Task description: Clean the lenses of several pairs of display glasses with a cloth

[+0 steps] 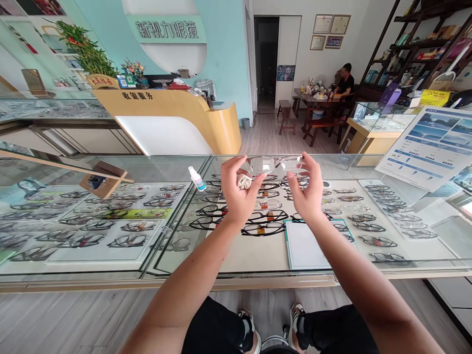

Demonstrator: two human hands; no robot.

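Observation:
A pair of eyeglasses [262, 165] is held up over the glass counter, spread between both hands. My left hand [238, 189] is closed on one side of the frame, with a crumpled pale cloth [244, 182] tucked in its palm. On the other side, my right hand [307, 189] grips the frame near its end, the thumb by the lower edge of a lens. Below the hands, rows of spectacle frames [263, 228] lie inside the display case. To the left, a small white spray bottle [196, 179] with a blue label stands on the glass.
A white, teal-edged tray [306, 248] lies near the counter's front edge. On the right stands a printed sheet [427, 147]; on the left, a wooden stand [103, 179]. Beyond are a cashier desk [162, 110] and a person [345, 81] seated at a table.

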